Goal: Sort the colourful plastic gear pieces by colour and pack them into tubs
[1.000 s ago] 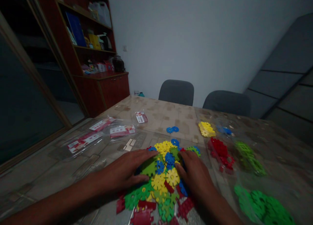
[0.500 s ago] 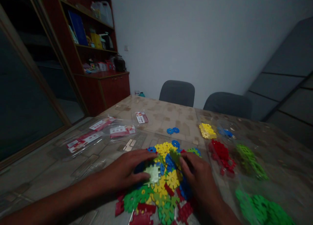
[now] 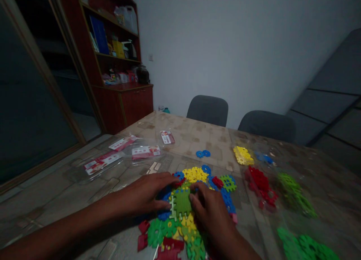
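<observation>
A home, probably a dining or living room, is suggested. At the far left, a red-brown wooden cabinet (image 3: 137, 106) is stocked with household goods, a plastic jug (image 3: 131, 20) among them. Grey chairs (image 3: 208, 111) are placed along the far side of a patterned bench (image 3: 187, 137), where colourful toy pieces (image 3: 195, 174) are spread.

Two hands, left hand (image 3: 152, 192) and right hand (image 3: 210, 209), are holding two toothed green plates (image 3: 182, 202). Two blue discs (image 3: 206, 153) are lying farther off. Four printed labels (image 3: 146, 152) are lying left, five single-colour batches (image 3: 260, 180) are sitting right, and two grey chairs (image 3: 208, 110) are standing far. One near heap (image 3: 188, 220) is overlapping too much for counting.
</observation>
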Demonstrator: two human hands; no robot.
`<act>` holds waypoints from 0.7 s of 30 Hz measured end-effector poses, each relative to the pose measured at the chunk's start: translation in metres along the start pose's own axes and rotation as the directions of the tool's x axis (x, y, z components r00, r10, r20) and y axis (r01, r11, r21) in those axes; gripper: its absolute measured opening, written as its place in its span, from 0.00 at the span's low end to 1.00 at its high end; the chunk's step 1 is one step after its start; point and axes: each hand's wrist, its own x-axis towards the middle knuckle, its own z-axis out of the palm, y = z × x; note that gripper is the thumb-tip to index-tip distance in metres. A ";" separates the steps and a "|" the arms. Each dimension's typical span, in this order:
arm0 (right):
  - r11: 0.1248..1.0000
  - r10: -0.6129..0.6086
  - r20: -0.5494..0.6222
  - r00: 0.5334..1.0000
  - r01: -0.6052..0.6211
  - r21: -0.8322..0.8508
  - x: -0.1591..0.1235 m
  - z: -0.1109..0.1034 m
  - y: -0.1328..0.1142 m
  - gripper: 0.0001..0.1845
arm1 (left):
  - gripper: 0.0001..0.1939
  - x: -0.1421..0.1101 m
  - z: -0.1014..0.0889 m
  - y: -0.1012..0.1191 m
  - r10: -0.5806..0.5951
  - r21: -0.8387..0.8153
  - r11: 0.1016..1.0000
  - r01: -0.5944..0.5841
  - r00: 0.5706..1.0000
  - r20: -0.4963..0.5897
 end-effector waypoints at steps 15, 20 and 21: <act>0.959 -0.005 0.165 0.986 0.052 -0.280 -0.007 -0.008 -0.015 0.21 | 0.21 0.005 -0.015 -0.005 0.015 0.056 0.998 -0.014 1.000 -0.025; 0.943 -0.086 0.164 0.983 0.133 -0.304 -0.007 -0.008 -0.016 0.23 | 0.19 0.006 -0.021 -0.013 -0.014 0.076 0.997 0.016 1.000 -0.023; 0.936 -0.092 0.172 0.981 0.144 -0.322 -0.007 -0.005 -0.015 0.24 | 0.20 0.006 -0.021 -0.013 -0.019 0.072 0.997 0.020 1.000 -0.016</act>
